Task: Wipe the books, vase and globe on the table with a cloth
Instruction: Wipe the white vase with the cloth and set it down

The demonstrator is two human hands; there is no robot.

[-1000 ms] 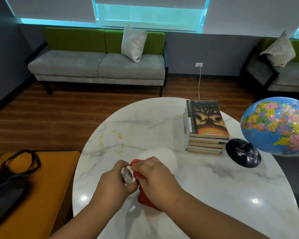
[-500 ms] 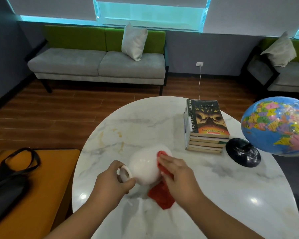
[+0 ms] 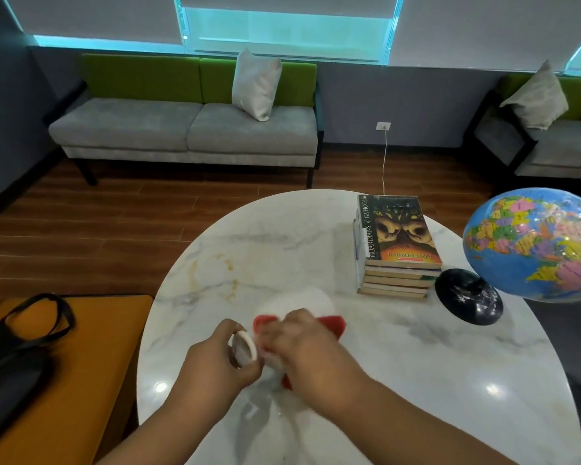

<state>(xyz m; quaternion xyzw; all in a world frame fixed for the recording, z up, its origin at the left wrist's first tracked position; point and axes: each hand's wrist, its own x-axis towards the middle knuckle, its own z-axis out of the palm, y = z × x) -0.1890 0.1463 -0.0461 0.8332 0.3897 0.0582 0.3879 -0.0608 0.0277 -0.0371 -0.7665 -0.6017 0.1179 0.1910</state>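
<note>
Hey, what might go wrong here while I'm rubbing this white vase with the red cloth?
1. The smooth white vase is tipped sideways, the left hand gripping only its mouth; over the hard marble table it may slip and crack.
2. The right hand rubs the red cloth fast, blurred in the picture; a long stroke might shove the vase toward the stacked paperback books and blue globe.

Grey-and-green sofa (image 3: 185,129) stands against far wall (image 3: 416,105), pale cushion (image 3: 255,85) propped on it. Black bag (image 3: 17,360) lies on orange bench (image 3: 91,380).
</note>
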